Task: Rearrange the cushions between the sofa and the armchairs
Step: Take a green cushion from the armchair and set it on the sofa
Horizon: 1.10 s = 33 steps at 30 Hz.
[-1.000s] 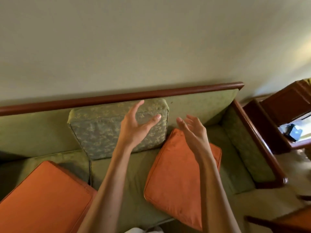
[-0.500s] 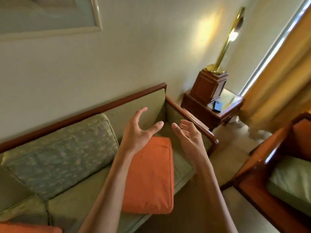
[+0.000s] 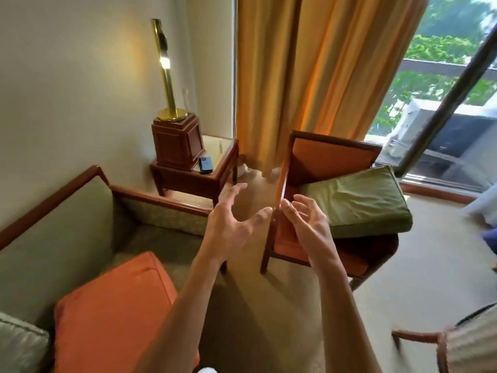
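Observation:
An orange cushion (image 3: 113, 313) lies on the green sofa (image 3: 53, 227) at the lower left, with a patterned green cushion (image 3: 18, 345) at the frame's left edge. A green cushion (image 3: 357, 200) rests tilted on the orange armchair (image 3: 330, 157) by the window. My left hand (image 3: 231, 227) and my right hand (image 3: 306, 227) are raised in the air between sofa and armchair, fingers spread and relaxed, holding nothing. Neither hand touches a cushion.
A wooden side table (image 3: 199, 176) in the corner carries a brass lamp (image 3: 166, 76) on a wooden block and a dark phone (image 3: 205, 165). Orange curtains (image 3: 317, 63) hang beside the window. Another chair (image 3: 443, 343) shows at the lower right. Carpeted floor lies between the furniture.
The view has swung right from the sofa toward the armchair and window. Both hands stayed raised and empty, now in front of the armchair instead of over the sofa cushions.

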Tool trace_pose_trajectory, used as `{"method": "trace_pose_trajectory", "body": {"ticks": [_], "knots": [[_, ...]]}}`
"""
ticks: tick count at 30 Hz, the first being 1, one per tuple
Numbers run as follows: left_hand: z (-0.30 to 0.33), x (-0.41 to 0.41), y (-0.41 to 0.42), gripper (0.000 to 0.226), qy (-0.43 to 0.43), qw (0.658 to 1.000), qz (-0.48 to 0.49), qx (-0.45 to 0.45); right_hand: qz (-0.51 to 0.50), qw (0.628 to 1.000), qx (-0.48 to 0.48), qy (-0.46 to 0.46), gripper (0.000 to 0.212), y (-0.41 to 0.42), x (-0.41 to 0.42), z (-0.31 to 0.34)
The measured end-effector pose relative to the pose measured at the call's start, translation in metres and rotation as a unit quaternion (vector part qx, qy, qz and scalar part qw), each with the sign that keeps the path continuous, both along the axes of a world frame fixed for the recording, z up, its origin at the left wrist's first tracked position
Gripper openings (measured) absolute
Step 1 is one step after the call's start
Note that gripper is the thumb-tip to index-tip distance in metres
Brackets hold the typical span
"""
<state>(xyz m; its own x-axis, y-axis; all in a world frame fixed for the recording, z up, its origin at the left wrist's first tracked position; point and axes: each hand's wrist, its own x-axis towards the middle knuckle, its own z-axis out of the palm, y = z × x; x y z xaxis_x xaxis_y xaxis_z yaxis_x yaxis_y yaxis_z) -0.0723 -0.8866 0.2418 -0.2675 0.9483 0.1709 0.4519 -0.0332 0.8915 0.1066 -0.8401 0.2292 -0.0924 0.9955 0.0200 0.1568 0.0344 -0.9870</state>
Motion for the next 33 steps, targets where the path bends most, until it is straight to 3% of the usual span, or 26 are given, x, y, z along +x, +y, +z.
{"method": "trace_pose_trajectory", "body": {"ticks": [8, 15, 20, 33], "knots": [[-0.007, 0.027, 0.110, 0.077, -0.040, 0.996, -0.074, 0.009, -0.086, 0.996, 0.015, -0.018, 0.072, 0.054, 0.063, -0.003], [-0.006, 0.053, 0.194, 0.085, -0.065, 0.985, -0.162, -0.005, -0.163, 0.987, 0.003, -0.007, 0.075, 0.109, 0.085, -0.002], [-0.018, 0.075, 0.239, 0.084, -0.076, 0.976, -0.200, -0.037, -0.190, 0.982, -0.019, 0.007, 0.063, 0.146, 0.095, -0.011], [-0.027, 0.159, 0.387, 0.081, -0.085, 0.979, -0.176, -0.052, -0.171, 0.985, -0.014, 0.018, 0.063, 0.308, 0.185, -0.017]]}}
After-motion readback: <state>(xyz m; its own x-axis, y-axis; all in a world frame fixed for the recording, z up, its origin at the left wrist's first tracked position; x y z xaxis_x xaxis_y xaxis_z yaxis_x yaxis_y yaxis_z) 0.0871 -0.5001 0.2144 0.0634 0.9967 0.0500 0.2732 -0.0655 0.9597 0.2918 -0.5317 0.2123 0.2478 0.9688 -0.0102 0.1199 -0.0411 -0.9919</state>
